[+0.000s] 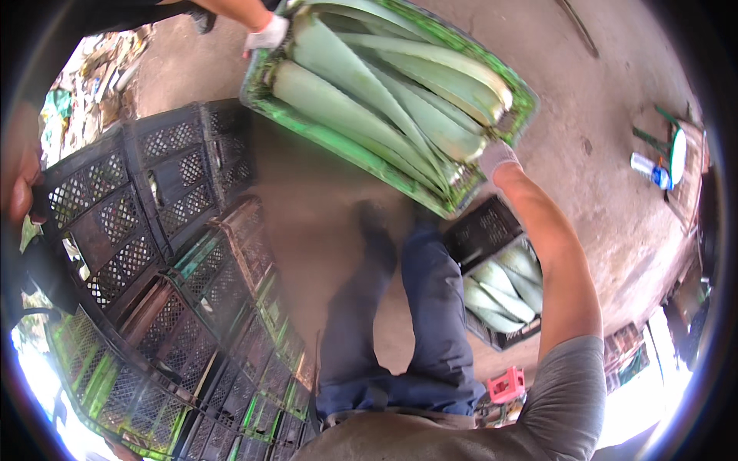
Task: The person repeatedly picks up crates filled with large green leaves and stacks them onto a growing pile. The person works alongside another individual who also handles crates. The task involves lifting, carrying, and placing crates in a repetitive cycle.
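Observation:
My right hand (499, 159), in a pale knit glove, grips the near right end of a green plastic crate (346, 151). Long, thick aloe vera leaves (369, 98) fill this crate, which is held up over the concrete floor, beyond my feet. At its far left end, another person's gloved hand (268, 33) holds the rim. My left hand is out of view. Below my right forearm stands a black crate (500, 340) with more aloe leaves (501, 294) in it. A black crate wall (484, 231) rises beside it.
Stacked black and green mesh crates (190, 322) fill the left side. A blurred part of a person (22, 178) shows at the left rim. Scrap (104, 75) lies upper left, and a rod (579, 29) upper right. A plastic bottle (643, 164) is at right, a pink plastic stool (507, 385) lower right.

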Tool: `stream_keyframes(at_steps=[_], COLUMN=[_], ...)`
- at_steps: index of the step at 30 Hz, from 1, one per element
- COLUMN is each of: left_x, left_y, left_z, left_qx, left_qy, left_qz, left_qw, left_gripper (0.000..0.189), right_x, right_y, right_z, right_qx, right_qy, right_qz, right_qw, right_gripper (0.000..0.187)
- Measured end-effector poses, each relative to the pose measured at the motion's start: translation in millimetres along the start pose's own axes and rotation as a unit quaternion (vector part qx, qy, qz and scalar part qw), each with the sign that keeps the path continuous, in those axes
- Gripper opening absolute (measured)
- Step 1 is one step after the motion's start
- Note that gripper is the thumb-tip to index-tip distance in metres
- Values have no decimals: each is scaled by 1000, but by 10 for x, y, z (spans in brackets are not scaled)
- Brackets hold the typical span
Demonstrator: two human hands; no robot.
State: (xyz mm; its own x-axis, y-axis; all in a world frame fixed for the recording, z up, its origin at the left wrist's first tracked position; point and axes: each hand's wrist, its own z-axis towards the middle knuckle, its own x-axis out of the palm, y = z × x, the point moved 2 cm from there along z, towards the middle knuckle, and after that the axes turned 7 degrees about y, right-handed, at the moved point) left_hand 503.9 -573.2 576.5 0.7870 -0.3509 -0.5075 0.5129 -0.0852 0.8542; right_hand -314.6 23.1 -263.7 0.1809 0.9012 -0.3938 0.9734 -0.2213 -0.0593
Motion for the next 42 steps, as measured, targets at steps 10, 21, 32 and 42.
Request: stream_keyframes(at_steps=[10,21,32,42], left_x=[584,41,-20,401], left_y=[652,-672,-1617,-2033], left_z=[-812,-922,-1143,-1463], left_qx=[-56,-185,-177,-177], left_qy=[60,132,-133,-286], left_qz=[-61,-94,-395,-311], left_qw=[995,969,891,889], left_gripper=[69,43,56,42], right_x=[-133,-1303,-2425,-3301], right_y=[382,1639,2201,3316], right_z=[-32,-1901,-4279,-5143], right_qx=[-30,-125,-135,-59], right_qy=[62,55,95,72], right_qz=[-55,86,-51,-64], right_qw=[996,987,985,994], right_gripper=[55,52,76,64])
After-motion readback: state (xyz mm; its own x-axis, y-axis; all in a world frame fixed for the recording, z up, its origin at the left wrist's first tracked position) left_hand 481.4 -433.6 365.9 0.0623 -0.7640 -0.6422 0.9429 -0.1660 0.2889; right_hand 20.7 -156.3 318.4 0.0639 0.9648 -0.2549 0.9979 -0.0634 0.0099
